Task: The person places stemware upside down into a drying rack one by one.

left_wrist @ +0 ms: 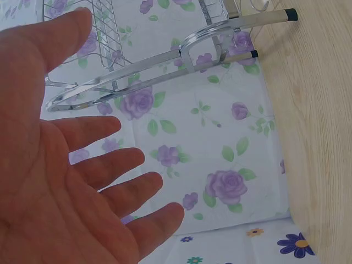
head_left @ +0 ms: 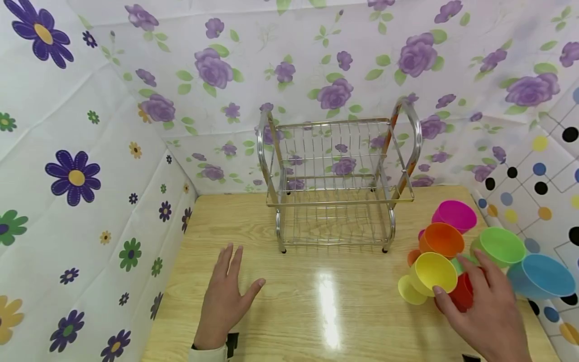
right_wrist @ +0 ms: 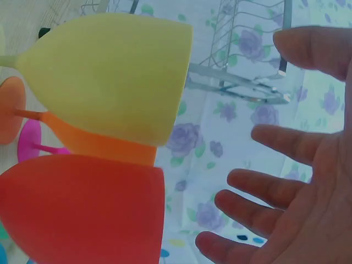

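My left hand (head_left: pixel 226 299) is held over the left part of the wooden table, fingers spread, with nothing in it; the left wrist view shows its bare palm (left_wrist: pixel 49 187). On the right, my right hand (head_left: pixel 488 306) hovers over a group of plastic goblets. A yellow goblet (head_left: pixel 434 274) and a red goblet (head_left: pixel 462 294) are nearest to it, the red one partly hidden by the fingers. In the right wrist view a gap separates the fingers (right_wrist: pixel 286 146) from both rims. Around these stand an orange goblet (head_left: pixel 441 240), a magenta one, a light green one and a blue one.
A two-tier chrome dish rack (head_left: pixel 334 201) stands at the back middle of the wooden table (head_left: pixel 280 306). Flowered cloth (head_left: pixel 289 65) hangs behind it, with patterned cloth also along the left and right sides. The blue goblet (head_left: pixel 540 276) is by the right edge.
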